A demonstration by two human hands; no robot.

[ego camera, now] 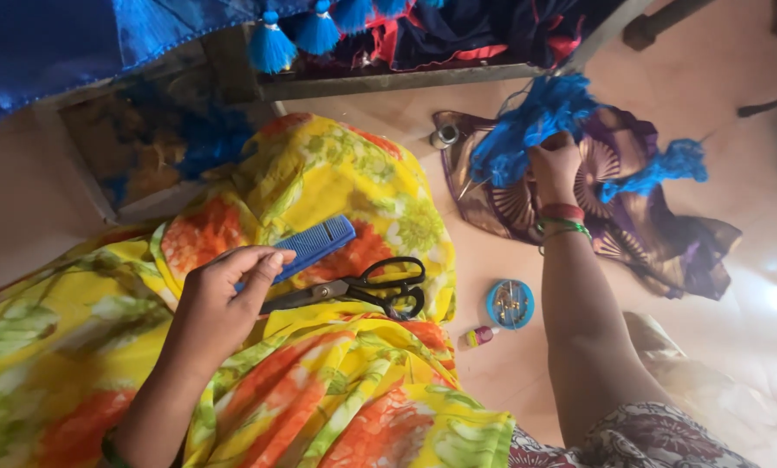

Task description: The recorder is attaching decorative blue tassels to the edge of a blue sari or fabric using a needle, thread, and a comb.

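Left hand (224, 290) is curled around the near end of a blue comb (306, 245), holding it over the lap, which is draped in yellow floral cloth (336, 173). Just right of that hand, black-handled scissors (362, 288) lie on the cloth, handles to the right, blades pointing back toward the fingers. Over on the right, the right hand (555, 165) is stretched far out and closed on a bunch of blue thread (536, 117), lifting it above a purple patterned cloth (631, 217) spread on the floor (492, 364). Red and green bangles (562, 221) ring that wrist. Nearer, beside the forearm, sits a round blue pin box (510, 303), and a small thread spool (477, 336) lies just near of it. Blue tassels (293, 35) hang along the far edge.
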